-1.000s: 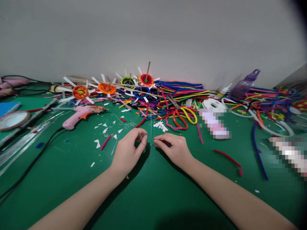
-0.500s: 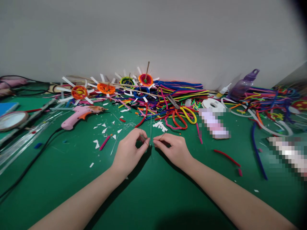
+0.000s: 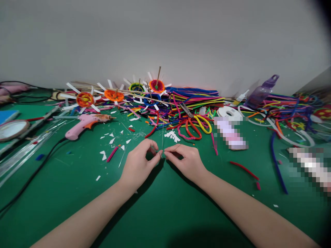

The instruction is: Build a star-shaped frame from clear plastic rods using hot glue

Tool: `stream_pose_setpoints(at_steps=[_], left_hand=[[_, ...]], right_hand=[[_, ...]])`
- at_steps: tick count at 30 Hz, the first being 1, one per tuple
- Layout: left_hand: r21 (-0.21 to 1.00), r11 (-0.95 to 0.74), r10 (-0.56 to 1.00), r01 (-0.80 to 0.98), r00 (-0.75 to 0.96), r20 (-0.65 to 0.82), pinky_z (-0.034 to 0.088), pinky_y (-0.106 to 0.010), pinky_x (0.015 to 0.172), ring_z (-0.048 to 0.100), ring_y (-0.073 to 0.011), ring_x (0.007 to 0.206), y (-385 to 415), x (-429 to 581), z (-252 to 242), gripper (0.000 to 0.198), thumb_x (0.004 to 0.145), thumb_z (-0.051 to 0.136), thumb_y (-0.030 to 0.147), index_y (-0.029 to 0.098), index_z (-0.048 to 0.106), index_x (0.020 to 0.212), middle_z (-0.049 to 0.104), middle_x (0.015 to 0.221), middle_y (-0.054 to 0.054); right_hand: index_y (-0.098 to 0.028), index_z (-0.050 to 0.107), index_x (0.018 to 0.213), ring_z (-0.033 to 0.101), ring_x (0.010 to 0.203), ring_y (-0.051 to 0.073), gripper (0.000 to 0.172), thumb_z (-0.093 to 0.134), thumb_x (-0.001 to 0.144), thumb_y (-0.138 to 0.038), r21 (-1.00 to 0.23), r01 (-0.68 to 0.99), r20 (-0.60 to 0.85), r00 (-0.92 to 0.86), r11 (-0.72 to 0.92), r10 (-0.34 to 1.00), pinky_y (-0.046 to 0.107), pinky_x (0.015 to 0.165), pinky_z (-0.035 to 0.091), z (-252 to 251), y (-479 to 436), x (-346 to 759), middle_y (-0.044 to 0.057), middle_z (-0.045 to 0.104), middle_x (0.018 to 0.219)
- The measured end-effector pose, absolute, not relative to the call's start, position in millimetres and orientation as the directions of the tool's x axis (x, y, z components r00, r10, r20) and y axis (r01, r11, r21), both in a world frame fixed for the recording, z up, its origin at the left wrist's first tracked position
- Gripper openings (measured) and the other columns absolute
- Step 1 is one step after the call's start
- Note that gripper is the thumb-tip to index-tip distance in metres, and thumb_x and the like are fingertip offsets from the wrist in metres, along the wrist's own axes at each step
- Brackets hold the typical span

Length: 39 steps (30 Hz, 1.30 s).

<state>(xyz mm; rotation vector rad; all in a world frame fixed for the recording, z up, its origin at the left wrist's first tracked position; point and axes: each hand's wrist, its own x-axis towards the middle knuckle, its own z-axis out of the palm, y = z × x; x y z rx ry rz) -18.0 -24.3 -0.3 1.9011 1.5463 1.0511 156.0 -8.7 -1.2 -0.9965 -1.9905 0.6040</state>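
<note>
My left hand (image 3: pixel 139 164) is closed in a pinch on a thin, dark, wire-like strand, which loops up by its fingers. Close beside it, my right hand (image 3: pixel 188 160) pinches a similar thin strand, with an end sticking up above the thumb and forefinger. Between the fingertips a fine pale strand (image 3: pixel 162 136) runs away from me over the green table (image 3: pixel 155 213). Whether these strands are one piece I cannot tell. Just beyond the hands lie small white paper scraps (image 3: pixel 172 136) and scissors (image 3: pixel 195 125) with red and yellow handles.
A pink glue gun (image 3: pixel 80 127) with a black cord lies at left. Behind are several flower-like pieces (image 3: pixel 85 100) with white strips, and piled colourful pipe cleaners (image 3: pixel 199 96). To the right are a white ribbon spool (image 3: pixel 229 113), a purple bottle (image 3: pixel 260 93) and a blue pipe cleaner (image 3: pixel 278 163).
My right fingertips have shifted slightly left, nearer the left ones. The left hand has barely moved, and both pinches stay closed.
</note>
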Motion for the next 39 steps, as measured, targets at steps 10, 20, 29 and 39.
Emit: stream_pose_setpoints(at_steps=[10, 20, 29, 39], left_hand=[[0.758, -0.241, 0.966, 0.607, 0.071, 0.25, 0.049, -0.029, 0.071, 0.06, -0.0136, 0.075, -24, -18, 0, 0.012, 0.081, 0.055, 0.032, 0.022, 0.052, 0.086, 0.063, 0.083, 0.0], [0.757, -0.238, 0.966, 0.608, 0.071, 0.247, 0.048, -0.028, 0.07, 0.059, -0.0126, 0.074, -24, -19, 1, 0.014, 0.08, 0.056, 0.032, 0.023, 0.052, 0.09, 0.062, 0.082, 0.001], [0.735, -0.307, 0.935, 0.604, 0.047, 0.352, 0.046, -0.023, 0.06, 0.057, -0.0089, 0.065, -29, -16, 8, 0.02, 0.08, 0.058, 0.031, 0.023, 0.051, 0.098, 0.062, 0.091, 0.001], [0.721, -0.345, 0.92, 0.601, 0.065, 0.387, 0.045, -0.022, 0.058, 0.056, -0.0089, 0.066, -30, -17, 8, 0.02, 0.08, 0.058, 0.029, 0.023, 0.05, 0.098, 0.061, 0.09, 0.001]], right_hand=[[-0.022, 0.068, 0.089, 0.066, 0.073, 0.013, 0.011, 0.059, 0.083, -0.024, -0.72, 0.437, 0.428, -0.332, 0.539, 0.841, 0.023, 0.064, 0.052, 2, -11, 154, 0.0, 0.071, 0.082], [-0.021, 0.066, 0.089, 0.062, 0.062, 0.009, 0.01, 0.062, 0.081, -0.026, -0.801, 0.363, 0.391, -0.284, 0.475, 0.876, 0.021, 0.059, 0.051, 13, -16, 152, 0.0, 0.068, 0.079], [-0.02, 0.066, 0.09, 0.057, 0.055, 0.008, 0.016, 0.064, 0.08, -0.032, -0.88, 0.241, 0.336, -0.292, 0.409, 0.895, 0.021, 0.053, 0.05, 25, -18, 151, 0.001, 0.067, 0.078], [-0.02, 0.069, 0.085, 0.049, 0.052, 0.007, 0.018, 0.073, 0.071, -0.031, -0.912, 0.184, 0.306, -0.293, 0.367, 0.906, 0.021, 0.049, 0.043, 29, -16, 147, 0.0, 0.066, 0.071]])
